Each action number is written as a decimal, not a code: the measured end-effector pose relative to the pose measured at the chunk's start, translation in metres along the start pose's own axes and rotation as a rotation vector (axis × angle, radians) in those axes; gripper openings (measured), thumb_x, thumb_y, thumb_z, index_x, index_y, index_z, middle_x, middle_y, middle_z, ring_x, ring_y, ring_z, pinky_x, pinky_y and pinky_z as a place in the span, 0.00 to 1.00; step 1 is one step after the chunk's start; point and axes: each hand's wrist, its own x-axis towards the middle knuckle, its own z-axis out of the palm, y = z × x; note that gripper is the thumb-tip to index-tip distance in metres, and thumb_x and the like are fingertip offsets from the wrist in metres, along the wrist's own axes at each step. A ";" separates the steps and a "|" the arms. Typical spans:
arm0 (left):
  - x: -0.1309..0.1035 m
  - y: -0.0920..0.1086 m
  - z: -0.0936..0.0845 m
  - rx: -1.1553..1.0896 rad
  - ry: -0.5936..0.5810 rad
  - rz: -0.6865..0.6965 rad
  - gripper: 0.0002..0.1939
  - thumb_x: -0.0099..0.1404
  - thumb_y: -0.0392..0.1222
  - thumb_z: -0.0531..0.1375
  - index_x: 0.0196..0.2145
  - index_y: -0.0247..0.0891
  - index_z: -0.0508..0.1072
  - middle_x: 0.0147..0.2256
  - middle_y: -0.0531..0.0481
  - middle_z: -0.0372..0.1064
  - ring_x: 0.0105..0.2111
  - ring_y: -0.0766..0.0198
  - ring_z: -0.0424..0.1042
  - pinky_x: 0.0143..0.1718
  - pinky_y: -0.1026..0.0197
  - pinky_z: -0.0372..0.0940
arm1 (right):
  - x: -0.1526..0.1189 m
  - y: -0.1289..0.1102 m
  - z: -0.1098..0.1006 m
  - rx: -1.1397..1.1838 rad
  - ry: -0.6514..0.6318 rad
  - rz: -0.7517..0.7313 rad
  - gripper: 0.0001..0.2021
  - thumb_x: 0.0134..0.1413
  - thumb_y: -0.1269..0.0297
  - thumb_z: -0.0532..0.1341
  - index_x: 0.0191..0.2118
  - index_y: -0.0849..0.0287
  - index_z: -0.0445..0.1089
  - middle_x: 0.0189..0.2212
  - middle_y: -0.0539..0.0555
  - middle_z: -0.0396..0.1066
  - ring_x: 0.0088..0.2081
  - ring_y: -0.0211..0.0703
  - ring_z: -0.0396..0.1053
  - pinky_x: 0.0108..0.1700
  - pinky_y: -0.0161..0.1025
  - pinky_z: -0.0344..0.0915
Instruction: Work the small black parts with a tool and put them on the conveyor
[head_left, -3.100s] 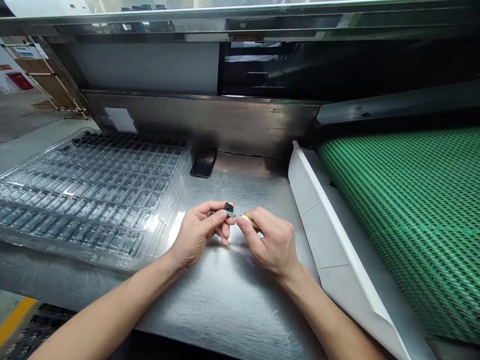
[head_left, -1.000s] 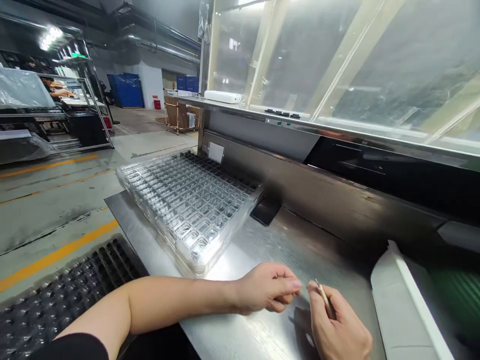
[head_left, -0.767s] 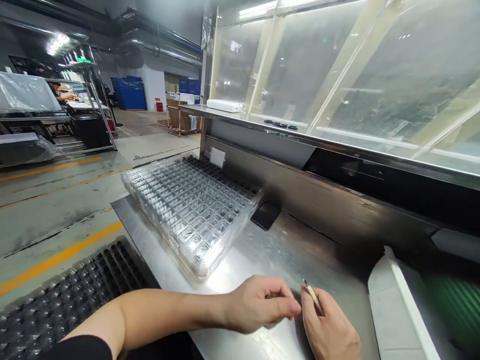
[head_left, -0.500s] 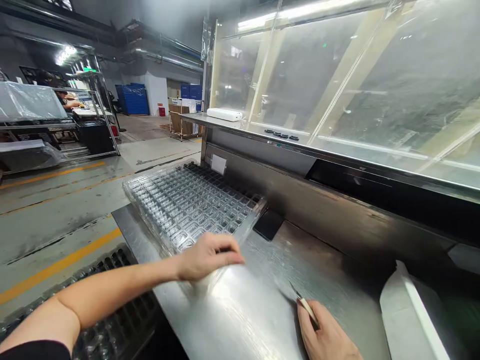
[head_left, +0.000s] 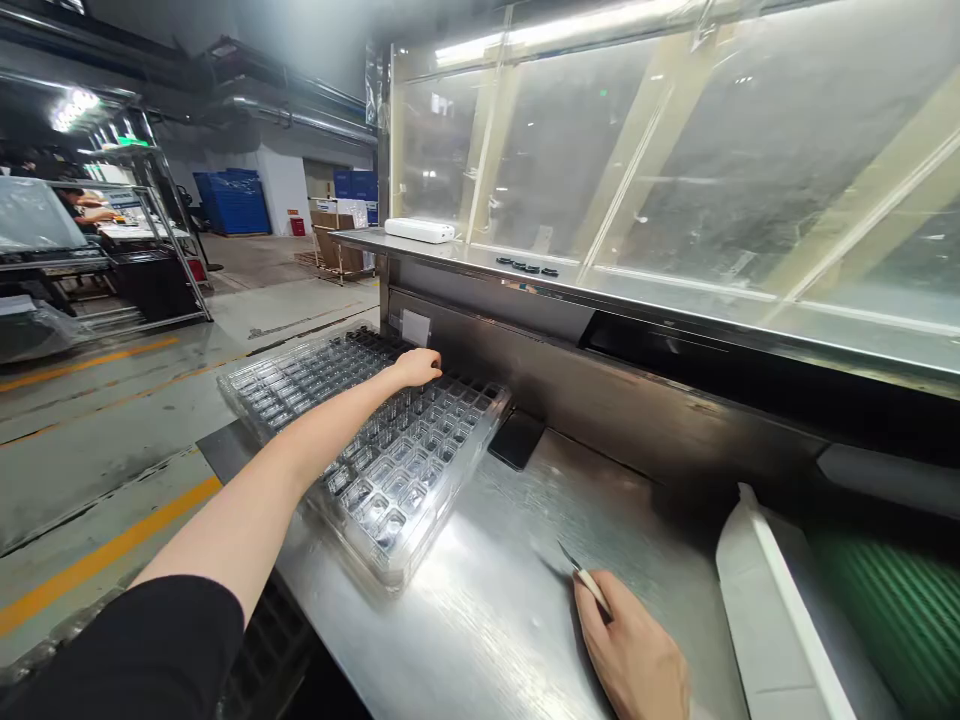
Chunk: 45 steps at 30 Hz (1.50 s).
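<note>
Two hands: left hand (head_left: 417,368) (grip unclear) on far clear tray (head_left: 360,440), right hand (head_left: 634,660) pinching tweezers (head_left: 581,573).

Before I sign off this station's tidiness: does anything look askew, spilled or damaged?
Nothing stands out. The clear blister tray lies flat on the steel bench; the left hand reaches its far cells, and the right hand holds tweezers.

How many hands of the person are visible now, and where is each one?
2. The left hand reaches over the far part of the clear tray; the right hand rests near, holding tweezers.
</note>
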 end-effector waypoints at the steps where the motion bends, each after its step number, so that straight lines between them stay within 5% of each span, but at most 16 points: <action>1: 0.005 0.000 0.004 0.008 -0.011 0.000 0.16 0.73 0.49 0.66 0.51 0.35 0.77 0.54 0.42 0.75 0.55 0.52 0.74 0.59 0.42 0.71 | 0.000 -0.001 0.000 0.004 0.006 -0.007 0.20 0.69 0.42 0.52 0.37 0.48 0.73 0.33 0.51 0.73 0.31 0.52 0.72 0.32 0.42 0.61; 7: 0.010 -0.017 0.007 0.019 -0.035 -0.024 0.20 0.77 0.50 0.63 0.59 0.35 0.73 0.49 0.43 0.76 0.43 0.59 0.78 0.46 0.51 0.77 | -0.002 -0.009 -0.001 0.013 0.025 -0.034 0.22 0.70 0.43 0.50 0.35 0.50 0.72 0.32 0.52 0.73 0.32 0.53 0.72 0.33 0.42 0.58; 14: -0.017 -0.035 -0.007 0.164 -0.054 -0.025 0.18 0.76 0.51 0.63 0.54 0.35 0.76 0.52 0.43 0.76 0.52 0.54 0.76 0.57 0.43 0.73 | -0.002 -0.011 -0.004 0.038 0.002 -0.025 0.21 0.69 0.44 0.50 0.36 0.50 0.73 0.32 0.52 0.74 0.32 0.54 0.72 0.32 0.41 0.57; 22: -0.006 -0.020 -0.011 0.316 -0.348 0.011 0.18 0.73 0.52 0.66 0.52 0.37 0.78 0.52 0.43 0.77 0.52 0.54 0.76 0.57 0.44 0.72 | 0.000 -0.014 -0.004 0.029 -0.020 0.050 0.23 0.64 0.41 0.48 0.34 0.50 0.71 0.30 0.51 0.73 0.30 0.52 0.70 0.33 0.43 0.57; 28: 0.008 -0.002 -0.007 0.410 -0.441 -0.020 0.16 0.73 0.51 0.66 0.49 0.36 0.78 0.50 0.43 0.77 0.51 0.54 0.77 0.56 0.45 0.73 | 0.000 -0.019 -0.008 0.027 -0.044 0.067 0.24 0.63 0.38 0.47 0.35 0.49 0.71 0.32 0.51 0.74 0.34 0.54 0.71 0.35 0.43 0.57; 34: 0.005 0.004 -0.013 0.414 -0.374 -0.034 0.14 0.73 0.49 0.67 0.48 0.35 0.78 0.50 0.44 0.77 0.52 0.54 0.77 0.57 0.44 0.73 | 0.000 -0.014 -0.005 0.052 -0.023 0.038 0.24 0.64 0.39 0.48 0.34 0.49 0.71 0.32 0.51 0.74 0.33 0.53 0.71 0.34 0.43 0.57; 39: 0.011 0.002 -0.025 0.323 -0.163 -0.050 0.17 0.75 0.52 0.64 0.53 0.37 0.77 0.54 0.42 0.75 0.55 0.53 0.75 0.59 0.43 0.71 | 0.002 -0.012 -0.001 0.048 -0.021 0.044 0.24 0.65 0.39 0.48 0.34 0.48 0.72 0.32 0.50 0.73 0.34 0.53 0.72 0.34 0.42 0.58; 45: 0.010 0.010 -0.007 0.191 -0.046 -0.072 0.18 0.75 0.51 0.64 0.53 0.36 0.77 0.52 0.43 0.76 0.52 0.54 0.77 0.56 0.44 0.73 | 0.001 -0.010 -0.001 0.053 -0.012 0.027 0.24 0.66 0.39 0.48 0.35 0.49 0.72 0.32 0.51 0.74 0.34 0.54 0.72 0.34 0.42 0.57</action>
